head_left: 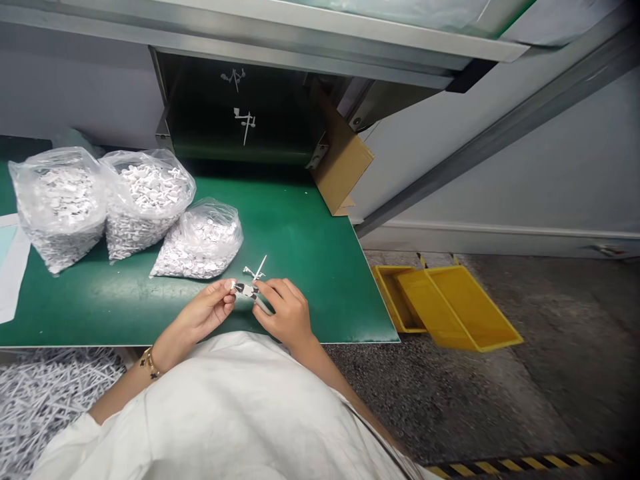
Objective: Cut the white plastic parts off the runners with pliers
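Note:
Over the near edge of the green table (310,267), my left hand (207,312) and my right hand (285,312) meet on a small white plastic sprue piece (254,275) with thin stems. Both hands pinch it from either side, the left with fingertips at its left end, the right curled round its lower part. One stem sticks up to the right above my fingers. A gold bracelet (149,362) sits on my left wrist.
Three clear bags of small white plastic parts (145,200) lie on the table's left. Two more sprue pieces (245,121) lie on a dark conveyor behind. A cardboard box (340,167) leans at the right; yellow bins (450,307) stand on the floor. White sticks (45,393) fill the lower left.

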### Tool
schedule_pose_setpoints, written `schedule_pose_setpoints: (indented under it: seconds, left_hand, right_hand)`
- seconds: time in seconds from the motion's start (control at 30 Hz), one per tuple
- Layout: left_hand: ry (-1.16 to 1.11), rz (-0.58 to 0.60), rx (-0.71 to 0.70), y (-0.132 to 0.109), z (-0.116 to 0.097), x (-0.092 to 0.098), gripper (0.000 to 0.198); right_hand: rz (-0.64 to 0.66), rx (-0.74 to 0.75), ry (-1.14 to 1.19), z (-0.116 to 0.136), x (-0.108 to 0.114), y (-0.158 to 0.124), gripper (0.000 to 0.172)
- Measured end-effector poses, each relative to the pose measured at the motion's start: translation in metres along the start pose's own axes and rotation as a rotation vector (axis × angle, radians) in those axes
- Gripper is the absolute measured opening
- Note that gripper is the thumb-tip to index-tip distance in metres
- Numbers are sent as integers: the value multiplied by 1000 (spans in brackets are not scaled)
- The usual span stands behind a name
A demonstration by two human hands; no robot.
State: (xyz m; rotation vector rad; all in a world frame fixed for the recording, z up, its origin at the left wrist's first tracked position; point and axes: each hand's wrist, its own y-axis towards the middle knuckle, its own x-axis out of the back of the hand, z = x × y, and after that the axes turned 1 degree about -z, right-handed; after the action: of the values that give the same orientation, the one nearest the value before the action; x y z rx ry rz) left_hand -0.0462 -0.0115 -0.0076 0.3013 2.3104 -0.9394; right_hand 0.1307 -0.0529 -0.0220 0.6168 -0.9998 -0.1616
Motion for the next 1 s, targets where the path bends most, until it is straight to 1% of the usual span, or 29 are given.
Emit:
schedule_pose_setpoints:
  seconds: [0.07, 0.13, 0.2, 0.23, 0.3, 0.37, 0.47, 0.53, 0.6, 0.67, 0.77, 0.83, 0.87, 0.97, 1.0]
  left_hand:
    - [-11, 21, 11, 0, 1, 0, 24]
    - [9, 30, -6, 1, 2, 0, 27]
    - [56, 21, -63, 2, 2, -1, 28]
    - [82, 9, -113, 3, 1, -1, 29]
    - [160, -32, -259, 4, -6, -3, 29]
    - [307, -113, -479, 6, -19, -4, 28]
    - [653, -284, -871, 11, -45, -4, 21]
    - [908, -360, -1066, 17, -63, -2, 17]
    - [1111, -378, -1157, 26, -77, 3, 17]
    - [1222, -383, -1178, 34, -84, 8, 18]
    - [1270, -400, -1190, 40, -80, 10, 20]
    - [1277, -360, -1195, 40, -68, 6, 18]
    - [1291, -289, -1173, 39, -60, 2, 17]
    - [1340, 48, -1026, 42, -29, -11, 18]
    - [1338, 128, -979, 44, -19, -14, 21]
  right_hand:
    - [-9, 1, 33, -1, 0, 0, 28]
    - [-8, 9, 84, -2, -1, -2, 27]
    - [18, 62, 137, -2, -4, -5, 27]
    - [35, 99, 158, -1, -6, -7, 25]
    - [63, 142, 196, -1, -13, -12, 23]
    - [66, 98, 246, -3, -21, -18, 22]
    - [59, -23, 306, -11, -34, -27, 23]
    - [72, -69, 305, -16, -41, -31, 22]
    - [95, -79, 295, -21, -46, -34, 21]
    - [110, -60, 292, -23, -48, -35, 21]
    - [107, -27, 290, -23, -49, -34, 23]
    - [76, -3, 296, -23, -47, -35, 22]
    - [49, 16, 302, -23, -46, -35, 20]
    - [-25, 128, 313, -24, -40, -39, 14]
    - [-37, 175, 317, -24, -38, -39, 13]
